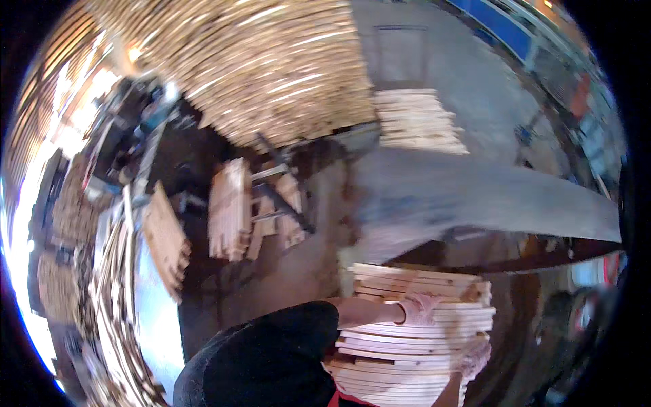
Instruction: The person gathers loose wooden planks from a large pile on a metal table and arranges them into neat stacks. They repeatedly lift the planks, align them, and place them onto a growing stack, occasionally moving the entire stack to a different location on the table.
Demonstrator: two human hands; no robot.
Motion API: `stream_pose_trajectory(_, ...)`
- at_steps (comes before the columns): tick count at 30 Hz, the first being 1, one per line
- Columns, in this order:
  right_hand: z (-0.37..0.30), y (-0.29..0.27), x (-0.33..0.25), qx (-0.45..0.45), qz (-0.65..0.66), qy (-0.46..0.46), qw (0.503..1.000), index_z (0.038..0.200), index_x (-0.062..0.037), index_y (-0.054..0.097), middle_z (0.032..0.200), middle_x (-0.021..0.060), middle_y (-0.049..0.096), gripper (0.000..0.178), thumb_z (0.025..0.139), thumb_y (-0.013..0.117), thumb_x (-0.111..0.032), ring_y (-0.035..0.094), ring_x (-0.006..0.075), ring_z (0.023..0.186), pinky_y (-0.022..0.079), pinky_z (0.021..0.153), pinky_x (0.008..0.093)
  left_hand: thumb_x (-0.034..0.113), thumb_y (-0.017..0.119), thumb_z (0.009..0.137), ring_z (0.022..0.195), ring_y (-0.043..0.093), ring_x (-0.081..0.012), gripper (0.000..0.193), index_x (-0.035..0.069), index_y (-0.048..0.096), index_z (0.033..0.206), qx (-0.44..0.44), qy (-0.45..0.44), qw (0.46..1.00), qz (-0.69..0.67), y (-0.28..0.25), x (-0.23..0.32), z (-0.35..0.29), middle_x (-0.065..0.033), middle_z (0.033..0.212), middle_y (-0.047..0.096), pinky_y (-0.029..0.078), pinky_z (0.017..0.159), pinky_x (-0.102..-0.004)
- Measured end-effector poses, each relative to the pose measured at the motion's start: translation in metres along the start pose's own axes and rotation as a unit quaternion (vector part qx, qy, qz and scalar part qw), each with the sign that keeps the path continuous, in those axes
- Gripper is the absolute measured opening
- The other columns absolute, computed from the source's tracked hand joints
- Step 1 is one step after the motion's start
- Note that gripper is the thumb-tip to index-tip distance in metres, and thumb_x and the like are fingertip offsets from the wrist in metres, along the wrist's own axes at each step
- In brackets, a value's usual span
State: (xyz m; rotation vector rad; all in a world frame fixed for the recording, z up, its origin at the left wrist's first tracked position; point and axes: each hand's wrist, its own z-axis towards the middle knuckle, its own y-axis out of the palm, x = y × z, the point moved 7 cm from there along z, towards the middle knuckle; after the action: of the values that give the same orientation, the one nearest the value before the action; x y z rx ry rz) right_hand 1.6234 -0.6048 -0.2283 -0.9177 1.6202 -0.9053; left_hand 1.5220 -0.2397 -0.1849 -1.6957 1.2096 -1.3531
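Note:
A stack of pale wooden slats [400, 342] lies in front of me, its pieces side by side with uneven ends. My left hand [419, 309], in a light pinkish glove, rests on the far part of the stack, fingers stretched out over the slats. At the right ends of the nearer slats is my right hand [472, 359], gloved the same way, its fingers bent round the edge. Motion blur softens both hands, and the underside of the stack is hidden.
A grey metal surface [488, 200] spans the area beyond the stack. Further off lie more slats [417, 119] and a large slatted wood pile [271, 74]. Leftward stand wooden boards [230, 210], a dark metal frame [288, 203] and long thin strips [115, 285].

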Motion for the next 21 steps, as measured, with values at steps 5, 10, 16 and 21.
stream_pose_trajectory(5, 0.005, -0.031, -0.043, 0.081, 0.002, -0.072, 0.994, 0.145, 0.0039, 0.046, 0.142, 0.0191, 0.055, 0.059, 0.102, 0.055, -0.036, 0.052, 0.0332, 0.132, 0.043, 0.113, 0.0398, 0.026, 0.065, 0.091, 0.117, 0.062, -0.035, 0.056, 0.005, 0.049, 0.141, 0.096, -0.067, 0.974, -0.193, -0.086, -0.045, -0.138, -0.0191, 0.125, 0.06, 0.054, 0.099, -0.0482)
stream_pose_trajectory(10, -0.054, -0.046, -0.124, 0.194, 0.167, -0.223, 0.941, 0.151, 0.0041, 0.038, 0.143, 0.0169, 0.054, 0.062, 0.103, 0.053, -0.032, 0.054, 0.0288, 0.129, 0.044, 0.11, 0.0362, 0.042, 0.058, 0.093, 0.119, 0.061, -0.0363, 0.056, 0.009, 0.054, 0.138, 0.159, -0.237, 0.917, -0.277, -0.021, -0.127, -0.377, -0.018, 0.127, 0.063, 0.05, 0.102, -0.0461)
stream_pose_trajectory(16, -0.269, 0.083, -0.275, -0.251, 0.403, -0.271, 0.838, 0.15, 0.0039, 0.04, 0.142, 0.0147, 0.056, 0.059, 0.104, 0.054, -0.029, 0.056, 0.0249, 0.128, 0.044, 0.109, 0.0334, 0.038, 0.058, 0.092, 0.128, 0.058, -0.0317, 0.044, 0.01, 0.064, 0.125, -0.042, -0.535, 0.707, -0.461, 0.036, -0.172, -0.631, -0.0156, 0.135, 0.063, 0.05, 0.104, -0.0402)
stream_pose_trajectory(21, -0.513, 0.266, -0.422, -0.57, 0.19, -0.343, 0.722, 0.14, -0.0047, 0.058, 0.124, 0.0055, 0.066, 0.045, 0.106, 0.057, -0.035, 0.064, 0.0144, 0.102, 0.052, 0.091, 0.0307, 0.028, 0.06, 0.094, 0.119, 0.062, -0.0343, 0.028, 0.012, 0.065, 0.117, 0.084, -0.529, 0.803, -0.26, 0.111, -0.188, -0.751, -0.0137, 0.122, 0.065, 0.053, 0.098, -0.0404)
